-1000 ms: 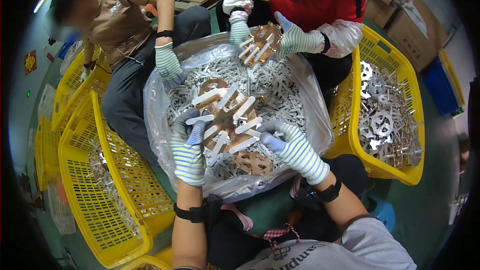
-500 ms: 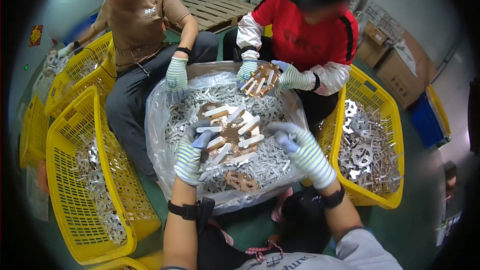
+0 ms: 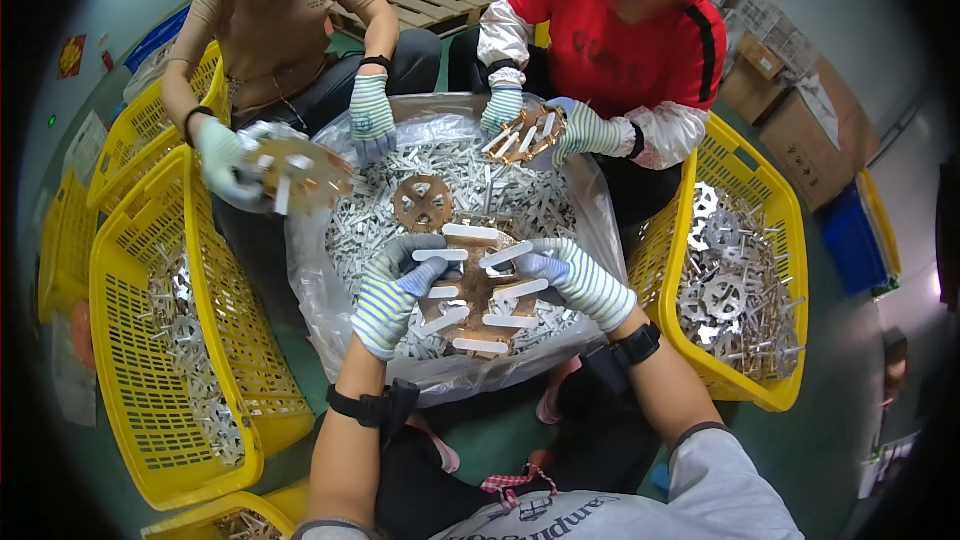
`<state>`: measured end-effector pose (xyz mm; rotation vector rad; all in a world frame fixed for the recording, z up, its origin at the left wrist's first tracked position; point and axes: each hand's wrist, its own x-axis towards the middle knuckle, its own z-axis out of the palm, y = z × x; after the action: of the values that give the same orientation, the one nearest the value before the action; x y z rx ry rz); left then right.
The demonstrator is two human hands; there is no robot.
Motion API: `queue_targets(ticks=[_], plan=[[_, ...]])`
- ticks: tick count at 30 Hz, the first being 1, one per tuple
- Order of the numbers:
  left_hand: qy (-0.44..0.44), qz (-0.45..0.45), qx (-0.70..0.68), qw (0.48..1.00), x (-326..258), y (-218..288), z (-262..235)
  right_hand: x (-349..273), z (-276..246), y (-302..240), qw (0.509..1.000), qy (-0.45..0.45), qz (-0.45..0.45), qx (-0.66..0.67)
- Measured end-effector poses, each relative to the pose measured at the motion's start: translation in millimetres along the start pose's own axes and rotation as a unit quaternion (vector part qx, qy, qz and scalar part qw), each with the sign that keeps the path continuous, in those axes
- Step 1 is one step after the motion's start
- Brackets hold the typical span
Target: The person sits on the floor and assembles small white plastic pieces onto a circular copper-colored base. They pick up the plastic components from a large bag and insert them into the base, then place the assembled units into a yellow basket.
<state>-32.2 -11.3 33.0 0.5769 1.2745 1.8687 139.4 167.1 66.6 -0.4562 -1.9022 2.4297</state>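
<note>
**Copper disc with white strips, held in both hands over the bag**

Copper disc sits flat between my two hands, face up toward me, so the white strips fanned around its rim stay seated and I can see every slot at once. My left hand grips the left edge, thumb lying over one strip, fingers curled underneath. My right hand clamps the right edge the same way, fingertips pressing on a strip end. Both hands are closed on the disc, apart from each other by the width of it. Both wear striped knit gloves.

I hold it directly over the clear plastic bag of loose white strips, probably so that anything dropping falls back into the stock. A second bare copper disc lies on the pile just beyond my hands.

Outward: one yellow basket to my left and another yellow basket to my right, each holding finished assemblies. Across the bag, a person in a tan shirt holds a filled disc over the left basket; a person in a red top works another disc with both gloved hands.
</note>
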Motion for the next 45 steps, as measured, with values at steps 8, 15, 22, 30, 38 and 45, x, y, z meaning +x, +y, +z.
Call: queue_targets(ticks=[8,15,22,30,38,45], plan=[[-0.028,0.023,-0.032,0.999,4.1,9.9,12.8,-6.7,-7.0,-4.5,0.998,0.048,-0.018,0.029],[-0.012,0.052,0.018,0.998,5.4,-0.3,4.2,-9.3,-15.0,-1.2,0.992,0.081,-0.045,0.086],[0.009,0.296,0.359,0.885,-1.7,3.7,26.3,-7.5,-14.9,0.5,0.991,0.113,-0.070,-0.027],[0.007,0.307,0.540,0.783,-8.0,-2.7,51.7,-6.4,2.0,5.1,0.983,0.161,-0.060,-0.062],[0.020,0.294,0.545,0.785,-8.7,-9.4,47.1,-9.8,3.4,-1.6,0.993,0.101,-0.032,-0.042],[0.019,0.322,0.498,0.805,-0.4,-7.2,40.9,-2.4,2.4,12.5,0.984,0.141,-0.100,-0.043]])
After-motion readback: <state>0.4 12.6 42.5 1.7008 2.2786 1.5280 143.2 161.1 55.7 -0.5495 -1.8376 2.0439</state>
